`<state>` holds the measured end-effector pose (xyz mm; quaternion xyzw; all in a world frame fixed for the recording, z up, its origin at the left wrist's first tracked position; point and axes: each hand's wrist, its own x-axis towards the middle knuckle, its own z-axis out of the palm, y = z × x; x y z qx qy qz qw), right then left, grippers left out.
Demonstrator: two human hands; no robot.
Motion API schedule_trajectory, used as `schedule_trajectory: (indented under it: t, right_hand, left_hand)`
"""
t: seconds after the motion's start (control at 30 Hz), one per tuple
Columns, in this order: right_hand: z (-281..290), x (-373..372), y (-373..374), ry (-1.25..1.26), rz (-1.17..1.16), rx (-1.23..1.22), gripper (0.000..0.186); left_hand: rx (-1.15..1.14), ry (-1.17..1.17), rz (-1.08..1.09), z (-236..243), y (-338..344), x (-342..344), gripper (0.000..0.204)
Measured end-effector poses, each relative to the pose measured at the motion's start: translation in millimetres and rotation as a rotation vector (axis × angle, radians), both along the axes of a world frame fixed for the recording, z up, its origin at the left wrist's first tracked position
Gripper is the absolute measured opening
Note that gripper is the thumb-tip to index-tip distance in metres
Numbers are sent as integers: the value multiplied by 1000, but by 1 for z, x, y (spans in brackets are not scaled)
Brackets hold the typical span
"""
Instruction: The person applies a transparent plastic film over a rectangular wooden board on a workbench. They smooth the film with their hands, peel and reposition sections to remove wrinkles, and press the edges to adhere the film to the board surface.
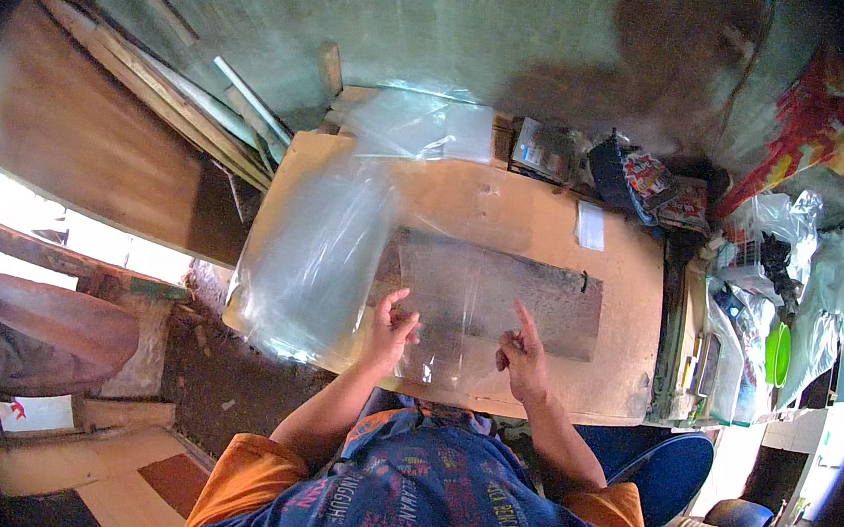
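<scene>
A clear plastic sheet or bag (443,311) lies between my hands, partly over a dark, worn rectangular board (549,305) on the table. Beside its left edge is my left hand (394,333), index finger and thumb apart, the other fingers curled. My right hand (524,358) is over the near part of the board, its index finger stretched forward and the rest bent. I make out nothing held in either hand; whether the fingertips touch the plastic is hard to tell. Left of them rests a large pile of clear plastic sheets or bags (318,244).
The tan tabletop (631,282) carries a small white paper (591,226). More clear plastic (419,126) lies at its back edge, near a dark blue bag-like bundle (621,171). Plastic bags (831,289) and a green bowl-like item (777,355) are at the right. Wooden boards (156,90) lean at the left.
</scene>
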<state>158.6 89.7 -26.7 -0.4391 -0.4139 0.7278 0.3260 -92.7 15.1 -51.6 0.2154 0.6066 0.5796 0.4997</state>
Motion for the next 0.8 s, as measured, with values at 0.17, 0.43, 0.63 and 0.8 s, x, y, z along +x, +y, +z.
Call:
schedule_trajectory:
  t: [0.17, 0.43, 0.63, 0.8]
  right_hand:
    - [-3, -4, 1, -45, -15, -163, 62]
    - [87, -30, 32, 120, -108, 444, 69]
    - [46, -12, 4, -39, -142, 359, 69]
    - [-1, 3, -19, -243, -113, 116, 68]
  left_hand:
    - [-10, 145, -111, -3, 2, -10, 61]
    - [313, 295, -46, 100, 38, -13, 57]
    - [222, 493, -17, 33, 23, -8, 61]
    - [21, 557, -19, -21, -2, 5, 65]
